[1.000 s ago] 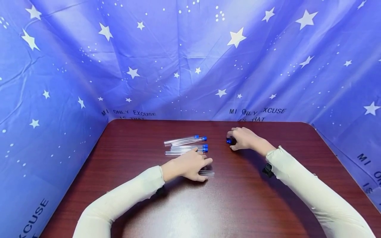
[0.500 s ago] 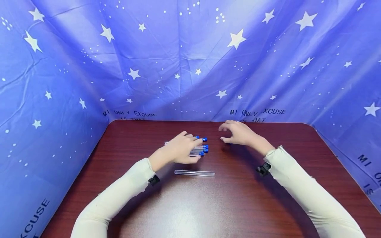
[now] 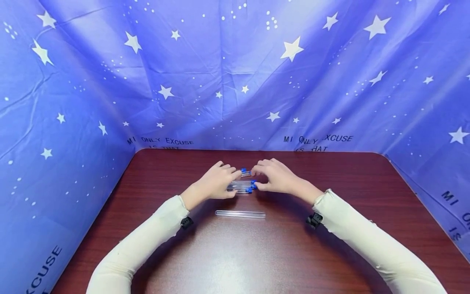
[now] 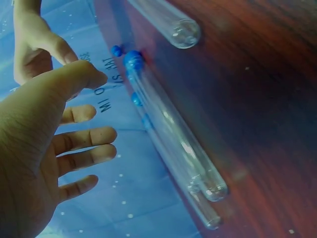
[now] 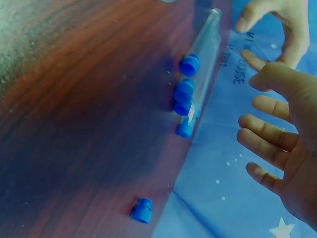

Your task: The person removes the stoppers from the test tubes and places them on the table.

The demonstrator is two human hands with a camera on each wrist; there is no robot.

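Several clear test tubes with blue caps lie side by side near the back of the table. My left hand hovers over their rounded ends, its fingers spread and holding nothing in the left wrist view. On the capped ends' side is my right hand, fingers apart and nothing between them; whether it touches a cap cannot be told. One uncapped test tube lies nearer me. A loose blue cap sits on the table in the right wrist view; the right hand hides it from the head view.
The dark red-brown table has rounded back corners. A blue curtain with white stars and printed words hangs behind it and along both sides.
My left hand has moved from the uncapped tube back over the capped ones. The right hand has left the loose cap at right and come leftward to the tubes' capped ends.
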